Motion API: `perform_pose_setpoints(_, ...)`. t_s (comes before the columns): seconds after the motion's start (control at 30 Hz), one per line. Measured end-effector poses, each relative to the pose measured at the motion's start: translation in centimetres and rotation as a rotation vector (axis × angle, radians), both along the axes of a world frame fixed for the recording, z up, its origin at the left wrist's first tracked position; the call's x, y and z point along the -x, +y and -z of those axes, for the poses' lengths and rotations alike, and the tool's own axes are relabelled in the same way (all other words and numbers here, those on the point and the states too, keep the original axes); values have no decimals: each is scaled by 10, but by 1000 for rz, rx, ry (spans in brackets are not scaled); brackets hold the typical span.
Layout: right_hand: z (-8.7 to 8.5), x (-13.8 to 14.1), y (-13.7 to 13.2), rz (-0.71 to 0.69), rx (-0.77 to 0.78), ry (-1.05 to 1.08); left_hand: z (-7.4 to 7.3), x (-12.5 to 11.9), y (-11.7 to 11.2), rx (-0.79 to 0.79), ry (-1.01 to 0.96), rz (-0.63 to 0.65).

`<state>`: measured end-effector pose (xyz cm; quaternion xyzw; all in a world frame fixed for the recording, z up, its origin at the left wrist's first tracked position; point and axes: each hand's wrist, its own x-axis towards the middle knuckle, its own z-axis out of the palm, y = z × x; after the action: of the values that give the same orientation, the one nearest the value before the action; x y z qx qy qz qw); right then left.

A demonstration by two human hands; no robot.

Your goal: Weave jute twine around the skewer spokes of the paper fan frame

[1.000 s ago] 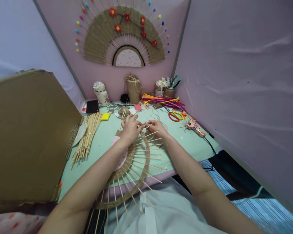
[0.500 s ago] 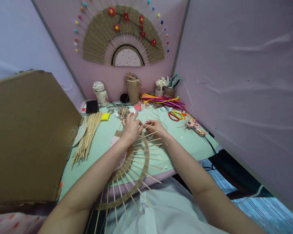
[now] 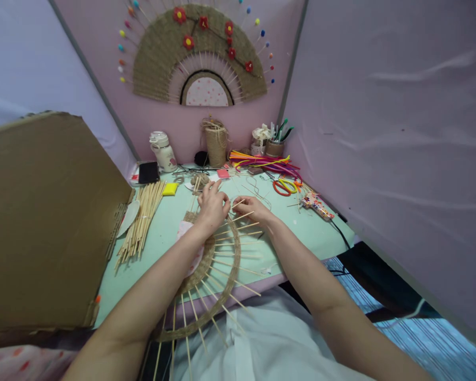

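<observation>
A half-round fan frame of thin wooden sticks, woven with bands of jute twine, lies on the mint-green table and overhangs its near edge. My left hand rests on the frame's far end, fingers curled and pinching at the twine, with one finger raised. Just to its right, my right hand has its fingers closed around the twine and stick ends at the same spot. The two hands almost touch.
A bundle of wooden sticks lies left of the frame. A big cardboard sheet leans at the left. Scissors, coloured pipe cleaners, a twine-wrapped jar and a white bottle line the back. A finished fan hangs on the wall.
My left hand has lifted a finger and shifted slightly away from me along the frame. My right hand has stayed at the same spot. The view has tilted a little.
</observation>
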<state>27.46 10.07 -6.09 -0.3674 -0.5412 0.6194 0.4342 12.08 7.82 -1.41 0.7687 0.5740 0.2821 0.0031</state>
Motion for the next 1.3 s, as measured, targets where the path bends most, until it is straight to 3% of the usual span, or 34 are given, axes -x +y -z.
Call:
perform_pose_setpoints(0.1,0,0,-2,-5,19,-8,-1,6,4,21,-42,-26)
perform_pose_setpoints(0.47,0,5,2,186,-16,125,6,4,4,86,-27,30)
perform_pose_setpoints(0.87,4,5,1,157,-65,54,-9,-3,7,68,-89,34)
perform_pose_setpoints(1.3,0,3,-1,168,-205,-108,3,-8,13,59,-97,38)
